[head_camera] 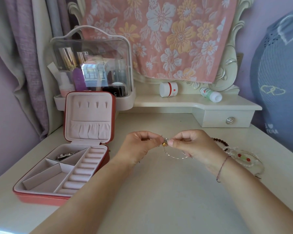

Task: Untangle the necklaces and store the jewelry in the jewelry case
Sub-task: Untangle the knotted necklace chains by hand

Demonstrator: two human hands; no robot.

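Observation:
My left hand and my right hand meet above the middle of the table, both pinching a thin silver chain necklace at a small knot with a gold bead. The chain's loop hangs below my fingers. A red jewelry case stands open at the left, lid upright, with pink lining, ring rolls and compartments. A silver piece lies in its back compartment. Behind my right wrist lie a dark bead string and a clear beaded bracelet with red and green beads.
A clear cosmetics box with bottles stands behind the case. A raised shelf holds a white jar and a tipped green-white bottle; a small drawer sits under it. A floral cloth hangs behind.

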